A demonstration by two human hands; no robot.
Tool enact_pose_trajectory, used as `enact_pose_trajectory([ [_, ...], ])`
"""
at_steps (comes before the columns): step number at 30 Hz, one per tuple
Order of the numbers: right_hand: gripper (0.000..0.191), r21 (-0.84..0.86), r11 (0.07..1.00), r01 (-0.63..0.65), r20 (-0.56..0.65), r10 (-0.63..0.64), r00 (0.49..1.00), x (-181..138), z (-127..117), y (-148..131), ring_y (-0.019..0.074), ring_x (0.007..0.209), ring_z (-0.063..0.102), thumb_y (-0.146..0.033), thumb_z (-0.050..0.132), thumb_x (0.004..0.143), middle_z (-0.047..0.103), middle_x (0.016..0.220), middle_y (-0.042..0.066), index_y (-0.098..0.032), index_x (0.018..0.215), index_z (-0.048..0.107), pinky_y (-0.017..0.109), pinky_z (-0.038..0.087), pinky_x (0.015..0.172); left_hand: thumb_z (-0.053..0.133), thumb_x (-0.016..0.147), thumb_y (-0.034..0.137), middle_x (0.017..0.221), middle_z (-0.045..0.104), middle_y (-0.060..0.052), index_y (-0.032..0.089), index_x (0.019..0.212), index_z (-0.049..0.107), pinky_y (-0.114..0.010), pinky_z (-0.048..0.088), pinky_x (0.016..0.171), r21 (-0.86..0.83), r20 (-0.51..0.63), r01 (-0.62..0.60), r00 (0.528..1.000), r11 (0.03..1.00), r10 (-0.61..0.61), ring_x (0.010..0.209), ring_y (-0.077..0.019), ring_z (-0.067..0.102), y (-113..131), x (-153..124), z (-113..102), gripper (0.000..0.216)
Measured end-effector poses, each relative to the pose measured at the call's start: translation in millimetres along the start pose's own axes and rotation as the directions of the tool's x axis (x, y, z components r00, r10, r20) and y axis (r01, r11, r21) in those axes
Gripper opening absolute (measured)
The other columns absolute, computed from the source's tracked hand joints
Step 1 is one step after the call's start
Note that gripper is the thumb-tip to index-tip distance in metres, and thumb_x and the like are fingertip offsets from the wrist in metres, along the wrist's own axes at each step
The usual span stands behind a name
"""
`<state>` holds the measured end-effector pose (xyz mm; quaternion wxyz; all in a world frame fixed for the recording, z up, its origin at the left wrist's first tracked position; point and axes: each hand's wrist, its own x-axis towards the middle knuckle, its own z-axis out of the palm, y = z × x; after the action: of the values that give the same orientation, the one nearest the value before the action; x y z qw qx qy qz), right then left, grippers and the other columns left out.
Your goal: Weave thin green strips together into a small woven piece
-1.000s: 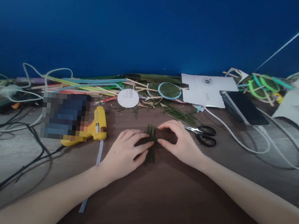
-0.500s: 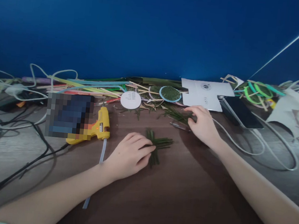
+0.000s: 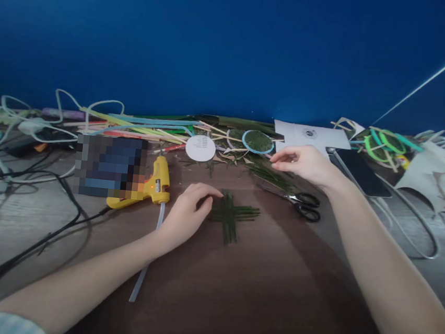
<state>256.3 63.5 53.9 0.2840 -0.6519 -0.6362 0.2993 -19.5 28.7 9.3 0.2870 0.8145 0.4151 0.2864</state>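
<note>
Dark green leaf strips (image 3: pixel 230 216), crossed over each other in a small woven patch, lie flat on the brown table. My left hand (image 3: pixel 191 206) rests at the patch's left side, fingers loosely bent and apart, the index fingertip at its upper left corner. Farther back, my right hand (image 3: pixel 305 164) hovers over the far right of the table. Its thumb and index finger point left with a gap between them, and nothing shows in them. Black-handled scissors (image 3: pixel 300 201) lie just below it, beside loose green leaf pieces (image 3: pixel 271 176).
A yellow glue gun (image 3: pixel 160 179) with a clear glue stick (image 3: pixel 141 280) lies left, beside a pixelated dark object (image 3: pixel 108 166). Behind are a white disc (image 3: pixel 200 148), a blue-rimmed green circle (image 3: pixel 257 141) and a white card (image 3: pixel 312 136). A phone (image 3: pixel 361 172) and cables flank the table.
My left hand has drawn back left, uncovering more of the woven strips. My right hand has risen away from the scissors, which now show their handles. The view has shifted slightly.
</note>
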Motion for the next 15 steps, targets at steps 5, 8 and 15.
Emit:
enact_pose_trajectory([
  [5,0.018,0.231,0.972,-0.035,0.345,-0.048,0.937,-9.4,21.2,-19.7,0.0132,0.065,0.06,-0.025,0.069,0.062,0.065,0.072,0.002,-0.018,0.076,0.061,0.029,0.049,0.064,0.042,0.086,0.02,0.095,0.062,-0.001,0.02,0.095,0.058,-0.029,0.044,0.084,-0.117,-0.063,0.148,0.986,0.982,-0.156,0.09,-0.015,0.056,-0.2,1.2,0.1,0.018],
  [8,0.021,0.263,0.965,-0.009,0.465,-0.119,0.877,-14.6,38.5,-29.2,0.0112,0.063,0.059,-0.023,0.071,0.063,0.063,0.071,0.001,-0.016,0.079,0.059,0.026,0.048,0.062,0.042,0.088,0.029,0.097,0.062,-0.001,0.02,0.094,0.059,-0.029,0.043,0.085,-0.17,-0.054,0.163,0.983,0.972,-0.175,0.093,-0.0155,0.055,1.2,2.5,-0.5,0.02],
  [15,0.019,0.296,0.955,0.016,0.55,-0.184,0.815,-17.0,62.4,-39.0,0.0097,0.062,0.058,-0.019,0.07,0.063,0.061,0.069,0.0,-0.015,0.076,0.057,0.024,0.046,0.061,0.047,0.085,0.026,0.09,0.063,-0.002,0.019,0.075,0.059,-0.031,0.041,0.085,-0.168,-0.012,0.032,0.999,0.985,-0.034,0.09,-0.0161,0.056,-1.4,5.0,-0.2,0.017],
])
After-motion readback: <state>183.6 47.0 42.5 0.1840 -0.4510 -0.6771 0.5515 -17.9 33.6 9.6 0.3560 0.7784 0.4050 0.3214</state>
